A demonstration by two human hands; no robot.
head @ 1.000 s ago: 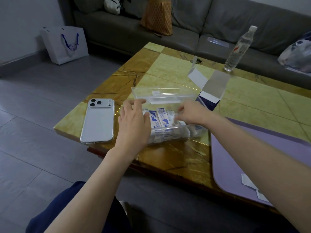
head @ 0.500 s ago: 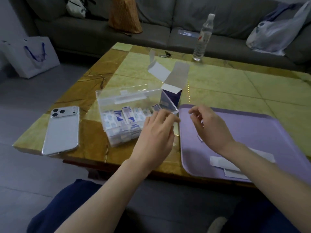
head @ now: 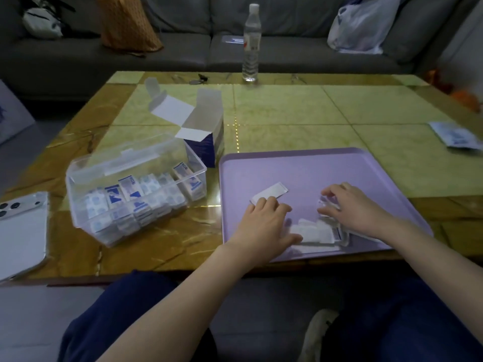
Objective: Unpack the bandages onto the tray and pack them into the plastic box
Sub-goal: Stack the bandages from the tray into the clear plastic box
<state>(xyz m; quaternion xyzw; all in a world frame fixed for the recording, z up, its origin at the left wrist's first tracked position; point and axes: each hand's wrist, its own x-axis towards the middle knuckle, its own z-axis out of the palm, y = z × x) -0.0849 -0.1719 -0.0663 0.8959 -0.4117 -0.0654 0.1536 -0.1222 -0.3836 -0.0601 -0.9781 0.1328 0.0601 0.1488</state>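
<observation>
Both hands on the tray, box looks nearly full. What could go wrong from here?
1. The plastic box already looks crowded with packed bandages; the rest may not fit, or may stop the lid closing.
2. The loose bandages lie between the left hand and right hand, near the front rim of the tray and the edge of the table; a sweep could knock some off.
3. One strip lies apart and is easy to miss.

text | none legible | bandage wrappers (head: pixel 130 188) blue print too blurred
</observation>
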